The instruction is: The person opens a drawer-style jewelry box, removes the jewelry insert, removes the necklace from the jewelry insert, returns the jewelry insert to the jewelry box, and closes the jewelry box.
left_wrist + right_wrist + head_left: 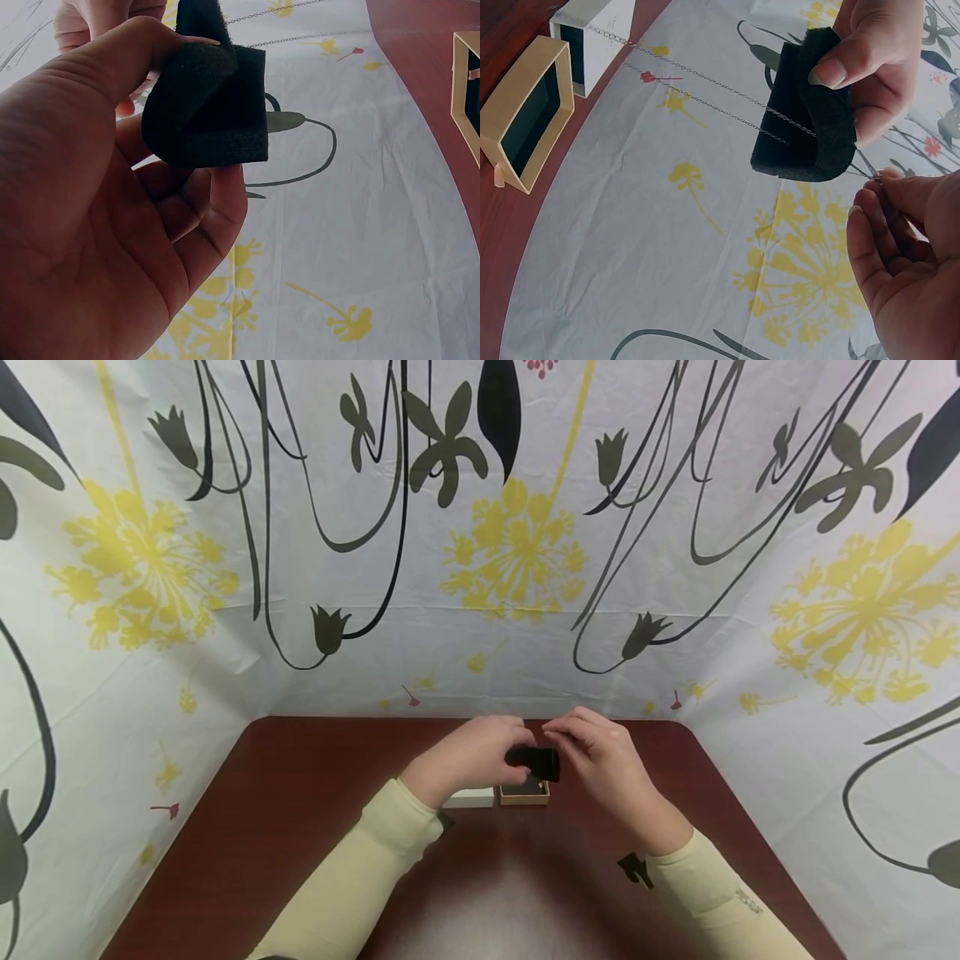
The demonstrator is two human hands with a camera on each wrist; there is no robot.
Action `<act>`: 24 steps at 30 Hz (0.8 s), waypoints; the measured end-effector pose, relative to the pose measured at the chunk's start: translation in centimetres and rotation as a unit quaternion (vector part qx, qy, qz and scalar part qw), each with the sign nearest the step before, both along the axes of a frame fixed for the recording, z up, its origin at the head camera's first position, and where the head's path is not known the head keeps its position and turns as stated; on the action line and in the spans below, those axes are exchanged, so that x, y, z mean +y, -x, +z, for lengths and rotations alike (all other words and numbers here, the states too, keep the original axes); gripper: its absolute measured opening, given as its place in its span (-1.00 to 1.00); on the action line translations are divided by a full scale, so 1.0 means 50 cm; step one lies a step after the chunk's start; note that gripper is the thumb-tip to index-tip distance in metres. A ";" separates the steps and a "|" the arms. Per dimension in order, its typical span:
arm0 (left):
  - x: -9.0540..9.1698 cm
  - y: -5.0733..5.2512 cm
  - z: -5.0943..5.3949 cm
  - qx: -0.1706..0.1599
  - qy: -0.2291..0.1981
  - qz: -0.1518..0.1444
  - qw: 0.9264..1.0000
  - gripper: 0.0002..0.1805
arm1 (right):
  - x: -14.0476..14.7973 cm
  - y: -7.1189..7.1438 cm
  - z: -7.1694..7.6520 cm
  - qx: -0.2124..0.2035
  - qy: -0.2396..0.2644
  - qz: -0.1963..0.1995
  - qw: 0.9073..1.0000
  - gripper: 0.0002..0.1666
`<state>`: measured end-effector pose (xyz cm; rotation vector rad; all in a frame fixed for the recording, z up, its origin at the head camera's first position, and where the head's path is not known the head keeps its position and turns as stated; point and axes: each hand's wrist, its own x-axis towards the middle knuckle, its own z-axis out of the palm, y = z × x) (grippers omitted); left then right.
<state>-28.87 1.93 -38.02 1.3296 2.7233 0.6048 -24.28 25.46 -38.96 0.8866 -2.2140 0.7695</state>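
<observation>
Hands [480, 750] [603, 758] on dark foam [836, 146] and chain [705, 79]

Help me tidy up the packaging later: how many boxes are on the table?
2: the open tan box, and the white box to its left, partly hidden by the left arm in the head view. Others could be hidden behind the arms.

From here I see white cloth [480, 647] behind & on both sides, w/ yellow flowers [517, 556] & dark stems [266, 527]. The surface [330, 768] is dk. red-brown, w/ pale light refl. [487, 902] in front.
</observation>
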 end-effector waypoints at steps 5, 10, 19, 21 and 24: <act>0.000 0.000 0.001 0.000 0.001 0.001 1.000 -0.72 | 0.001 0.002 0.000 0.000 0.000 0.006 1.000 -0.72; 0.000 0.000 -0.001 0.002 0.002 -0.001 1.000 -0.73 | 0.001 0.002 0.000 0.002 -0.003 0.004 1.000 -0.70; 0.000 0.003 -0.002 0.005 0.004 -0.002 1.000 -0.73 | 0.001 0.003 0.003 0.012 -0.007 -0.004 1.000 -0.64; -0.001 0.004 -0.002 0.006 0.005 -0.002 1.000 -0.73 | 0.001 0.004 0.004 0.012 -0.008 -0.007 1.000 -0.65; -0.001 0.004 -0.001 0.006 0.005 -0.004 1.000 -0.73 | 0.000 0.004 0.005 0.011 -0.007 -0.009 1.000 -0.67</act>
